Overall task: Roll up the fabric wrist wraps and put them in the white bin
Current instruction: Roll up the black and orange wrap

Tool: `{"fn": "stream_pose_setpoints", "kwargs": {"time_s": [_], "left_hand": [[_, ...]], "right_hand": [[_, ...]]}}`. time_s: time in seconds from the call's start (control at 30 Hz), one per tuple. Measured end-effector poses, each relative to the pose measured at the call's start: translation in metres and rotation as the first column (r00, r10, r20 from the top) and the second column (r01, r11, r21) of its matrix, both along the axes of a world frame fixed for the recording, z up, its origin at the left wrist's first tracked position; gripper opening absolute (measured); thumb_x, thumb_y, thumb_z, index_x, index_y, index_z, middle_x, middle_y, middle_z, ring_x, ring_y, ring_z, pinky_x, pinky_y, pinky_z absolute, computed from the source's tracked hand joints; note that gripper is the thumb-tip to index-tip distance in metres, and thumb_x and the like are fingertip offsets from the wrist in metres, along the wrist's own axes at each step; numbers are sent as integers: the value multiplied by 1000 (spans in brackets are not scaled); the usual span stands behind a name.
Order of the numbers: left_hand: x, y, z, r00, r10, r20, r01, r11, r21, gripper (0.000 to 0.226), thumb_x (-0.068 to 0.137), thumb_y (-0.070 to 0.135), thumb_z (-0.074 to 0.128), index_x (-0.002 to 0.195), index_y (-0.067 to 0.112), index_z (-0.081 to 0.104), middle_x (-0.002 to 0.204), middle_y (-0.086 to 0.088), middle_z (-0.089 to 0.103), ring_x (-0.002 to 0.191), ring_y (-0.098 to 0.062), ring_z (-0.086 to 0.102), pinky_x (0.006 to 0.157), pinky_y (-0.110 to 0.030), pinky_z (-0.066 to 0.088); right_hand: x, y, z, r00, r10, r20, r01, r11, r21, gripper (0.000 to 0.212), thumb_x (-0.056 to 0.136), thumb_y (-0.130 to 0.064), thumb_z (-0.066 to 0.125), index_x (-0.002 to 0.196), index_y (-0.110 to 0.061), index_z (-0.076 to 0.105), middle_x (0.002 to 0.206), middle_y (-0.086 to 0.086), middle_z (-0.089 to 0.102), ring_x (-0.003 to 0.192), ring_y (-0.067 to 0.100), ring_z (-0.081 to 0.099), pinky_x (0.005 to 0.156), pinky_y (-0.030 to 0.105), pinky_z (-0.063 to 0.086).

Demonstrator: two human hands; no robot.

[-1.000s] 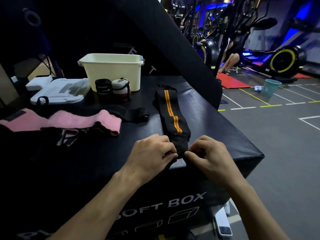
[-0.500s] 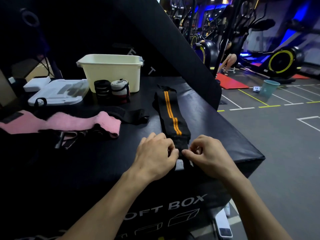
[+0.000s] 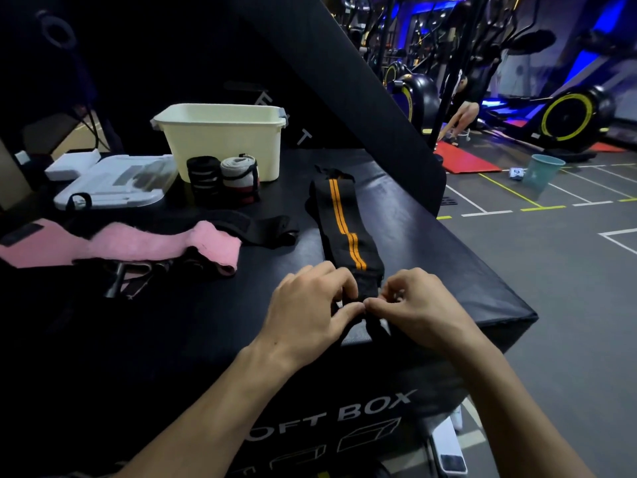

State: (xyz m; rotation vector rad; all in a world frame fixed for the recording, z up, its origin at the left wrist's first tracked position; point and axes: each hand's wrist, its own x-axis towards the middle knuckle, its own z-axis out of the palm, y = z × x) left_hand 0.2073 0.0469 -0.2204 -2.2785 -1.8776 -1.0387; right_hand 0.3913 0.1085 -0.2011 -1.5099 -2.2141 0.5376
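Since a second ago our thumbs have closed together; left hand (image 3: pixel 310 301) and right hand (image 3: pixel 418 307) pinch the wrap (image 3: pixel 344 232), starting its roll; next, turn it away from our grip.

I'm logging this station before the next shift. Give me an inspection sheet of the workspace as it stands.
Surface: black soft box, padded top.
Job's things: striped wrap lies flat, near end at the box edge; two rolled wraps stand outside, in front of the white bin; pink wrap and black wrap lie unrolled.
Clutter: clear lid, white block.
Grips: left hand and right hand both pinch the striped wrap's near end.
Cables: nothing seen on the box.
Surroundings: gym machines, red mat, teal bucket, a person bending.
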Motion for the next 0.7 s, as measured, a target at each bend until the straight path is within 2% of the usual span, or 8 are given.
{"fn": "stream_pose_setpoints", "kwargs": {"time_s": [0.17, 0.3, 0.43, 0.53, 0.6, 0.7], "left_hand": [[-6, 1, 2, 983, -52, -175, 57, 998, 24, 19, 82, 56, 75, 88, 38, 74, 88, 16, 59, 84, -6, 49, 63, -25, 42], [-6, 2, 3, 978, -39, -205, 44, 999, 21, 18, 86, 56, 71, 90, 38, 74, 89, 16, 60, 86, -7, 50, 63, -23, 37], [-3, 2, 4, 984, -41, -173, 39, 999, -15, 23, 96, 54, 59, 94, 34, 69, 95, 15, 60, 91, -7, 48, 70, -25, 38], [-1, 4, 2, 993, -25, -116, 17, 997, -71, 25, 98, 52, 55, 95, 31, 68, 96, 13, 61, 96, -9, 49, 82, -30, 44], [1, 6, 3, 997, -3, -75, -7, 991, -134, 26, 99, 52, 54, 96, 30, 68, 97, 12, 63, 100, -12, 51, 89, -32, 42], [3, 5, 6, 998, 40, -46, -50, 975, -217, 29, 100, 53, 52, 97, 29, 69, 99, 11, 66, 103, -13, 52, 94, -33, 38]], "right_hand": [[0, 1, -4, 999, -9, -34, 9, 1000, -1, 35, 75, -42, 78, 56, -18, 61, 54, -5, 61, 60, 9, 60, 59, 31, 46], [0, -1, -7, 997, -11, -77, 14, 999, 40, 30, 73, -39, 79, 57, -22, 60, 52, -13, 59, 56, 6, 56, 58, 29, 45], [8, -10, -16, 980, 75, -182, -37, 979, 202, 21, 78, -42, 80, 71, -26, 67, 69, -12, 62, 66, 5, 59, 65, 34, 52], [15, -16, -21, 968, 172, -181, -122, 958, 261, 18, 81, -45, 79, 79, -29, 71, 80, -14, 61, 72, 6, 61, 66, 33, 52], [15, -17, -22, 972, 168, -166, -116, 952, 283, 14, 84, -41, 78, 80, -30, 70, 83, -17, 57, 73, 4, 59, 66, 33, 51], [12, -18, -22, 988, 132, -80, -104, 952, 288, 18, 90, -44, 70, 81, -29, 65, 84, -18, 54, 75, 2, 54, 66, 34, 48]]}}
